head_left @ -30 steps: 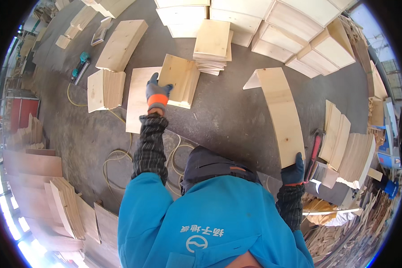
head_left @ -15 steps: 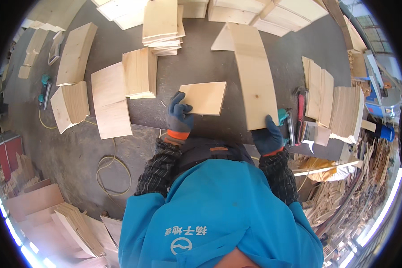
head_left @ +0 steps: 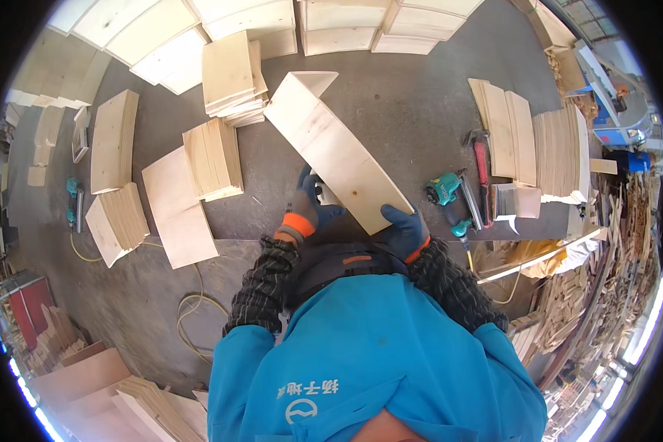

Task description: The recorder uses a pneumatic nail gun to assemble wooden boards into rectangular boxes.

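Note:
My right hand [head_left: 405, 232], in a dark glove with an orange cuff, grips the near end of a long pale wooden board [head_left: 342, 155]. That board slants across in front of me, its far end to the left. At the far end a second board [head_left: 318, 81] meets it at an angle. Close to the long board's left edge, my left hand [head_left: 311, 200], gloved alike, has its fingers curled round a small wooden panel [head_left: 327, 195]. Most of that panel is hidden behind the long board.
Right of my hands lie a teal nail gun [head_left: 443, 190] and a red-handled hammer [head_left: 483, 166]. Stacked wooden boards stand at left [head_left: 212, 158] and right [head_left: 560, 155]. Wooden boxes [head_left: 342, 28] line the far side. A yellow hose [head_left: 188, 324] coils on the floor.
The joined long board has swung left, its far end most, and now covers much of the small panel. My right hand has moved left toward my left hand. The whole view has shifted somewhat.

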The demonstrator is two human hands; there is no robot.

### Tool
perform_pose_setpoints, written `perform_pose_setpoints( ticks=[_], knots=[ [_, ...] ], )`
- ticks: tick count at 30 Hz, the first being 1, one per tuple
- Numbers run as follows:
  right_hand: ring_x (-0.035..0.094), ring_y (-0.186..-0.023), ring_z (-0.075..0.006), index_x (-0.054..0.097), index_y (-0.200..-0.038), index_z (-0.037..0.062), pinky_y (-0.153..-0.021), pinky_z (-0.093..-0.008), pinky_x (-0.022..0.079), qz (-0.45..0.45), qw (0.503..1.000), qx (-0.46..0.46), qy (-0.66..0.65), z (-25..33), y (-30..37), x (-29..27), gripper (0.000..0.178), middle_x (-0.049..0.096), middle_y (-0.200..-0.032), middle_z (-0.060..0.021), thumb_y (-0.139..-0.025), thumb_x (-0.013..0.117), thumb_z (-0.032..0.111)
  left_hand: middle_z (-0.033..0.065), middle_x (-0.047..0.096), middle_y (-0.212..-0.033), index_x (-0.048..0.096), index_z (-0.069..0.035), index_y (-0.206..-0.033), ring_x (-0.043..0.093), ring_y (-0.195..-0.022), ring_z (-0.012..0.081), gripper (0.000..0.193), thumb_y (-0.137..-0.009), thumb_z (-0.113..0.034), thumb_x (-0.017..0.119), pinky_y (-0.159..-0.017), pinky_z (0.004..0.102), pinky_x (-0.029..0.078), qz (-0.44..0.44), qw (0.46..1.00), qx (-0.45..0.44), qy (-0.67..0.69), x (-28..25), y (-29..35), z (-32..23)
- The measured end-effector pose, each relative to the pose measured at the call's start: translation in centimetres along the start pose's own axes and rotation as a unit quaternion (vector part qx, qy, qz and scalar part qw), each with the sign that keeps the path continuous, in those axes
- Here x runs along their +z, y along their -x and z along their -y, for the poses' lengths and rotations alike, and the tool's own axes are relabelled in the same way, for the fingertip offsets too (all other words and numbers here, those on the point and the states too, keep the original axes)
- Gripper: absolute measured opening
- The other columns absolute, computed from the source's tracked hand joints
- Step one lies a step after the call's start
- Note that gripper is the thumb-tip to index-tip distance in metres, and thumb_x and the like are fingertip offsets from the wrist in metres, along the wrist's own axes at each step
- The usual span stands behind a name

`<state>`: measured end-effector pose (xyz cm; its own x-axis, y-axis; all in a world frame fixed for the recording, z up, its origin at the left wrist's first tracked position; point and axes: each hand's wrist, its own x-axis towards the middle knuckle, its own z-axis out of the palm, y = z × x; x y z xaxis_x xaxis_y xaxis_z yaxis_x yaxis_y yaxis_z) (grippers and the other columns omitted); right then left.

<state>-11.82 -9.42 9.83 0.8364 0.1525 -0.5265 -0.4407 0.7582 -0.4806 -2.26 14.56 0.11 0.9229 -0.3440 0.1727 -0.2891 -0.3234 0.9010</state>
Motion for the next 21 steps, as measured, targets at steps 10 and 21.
perform_pose_setpoints(
  ticks=[10,21],
  knots=[
    [0.065,-0.132,-0.0312,0.053,-0.151,-0.0023,-0.115,-0.0492,0.052,-0.023,0.998,-0.062,-0.001,0.4,-0.6,-0.7,0.049,0.066,-0.143,-0.018,-0.106,0.068,0.012,0.0251,0.063,-0.142,0.063,0.001,-0.143,0.072,-0.116,0.0389,0.081,-0.074,-0.024,0.097,-0.094,0.0438,0.061,0.208,0.958,-0.195,0.039,-1.5,-6.4,3.3],
    [0.072,-0.122,-0.0273,0.061,-0.142,-0.0005,-0.104,-0.0428,0.063,-0.111,0.99,-0.085,0.013,2.7,-2.7,-0.3,0.043,0.07,-0.136,-0.0148,-0.104,0.073,0.013,0.0065,0.073,-0.083,0.068,-0.006,-0.098,0.07,-0.077,0.0187,0.016,-0.093,-0.01,0.082,-0.069,0.0362,0.057,0.054,0.975,-0.183,0.118,4.3,0.9,2.8]
  ],
)
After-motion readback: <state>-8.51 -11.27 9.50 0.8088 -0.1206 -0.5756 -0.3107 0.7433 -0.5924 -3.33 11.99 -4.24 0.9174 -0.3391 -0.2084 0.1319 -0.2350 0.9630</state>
